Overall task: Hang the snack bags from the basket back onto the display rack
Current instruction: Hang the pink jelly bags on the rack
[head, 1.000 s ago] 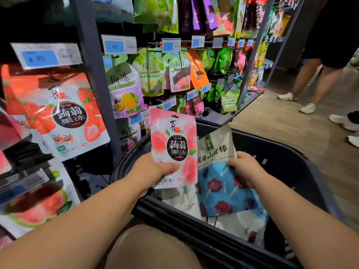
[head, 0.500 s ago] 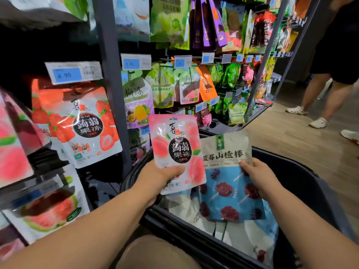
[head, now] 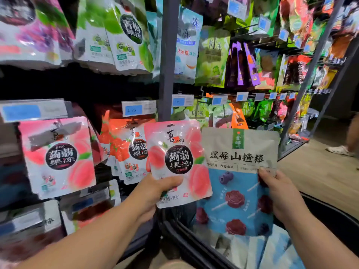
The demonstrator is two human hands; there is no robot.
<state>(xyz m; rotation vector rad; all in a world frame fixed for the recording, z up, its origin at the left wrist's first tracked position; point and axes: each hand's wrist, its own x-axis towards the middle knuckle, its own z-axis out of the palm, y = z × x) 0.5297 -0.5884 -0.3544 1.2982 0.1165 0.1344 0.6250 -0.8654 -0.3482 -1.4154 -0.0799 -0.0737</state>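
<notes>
This is a shop aisle with a pale wood floor [head: 318, 177] on the right and a tall display rack [head: 166, 55] of dark grey uprights filling the left and centre. Snack bags hang from it in rows, with blue price tags [head: 133, 110] clipped above them. A peach bag [head: 58, 156] of the same kind as the one in hand hangs at the left, just beside red strawberry bags [head: 126, 146]. A dark basket [head: 196, 247] sits low in front of the person, with more bags lying in it. Another person's pale shoe [head: 339, 150] shows at the far right edge.

Compared with half a second ago, both bags have risen well above the basket rim and sit closer to the rack, and the view has tipped upward, so a higher row of green bags now shows.

The left hand [head: 155, 193] grips the pink peach bag [head: 177, 162] at its lower left corner, thumb across the front and the other fingers hidden behind. This bag stands upright, long axis vertical, top edge up and leaning slightly left, its printed face toward the camera. The right hand [head: 279, 193] pinches the blue bag [head: 239, 181] at its right edge, thumb on the front and fingers behind. That bag is also upright, its grey top band uppermost, its lower edge over the basket. The two bags overlap slightly, the peach one in front.
</notes>
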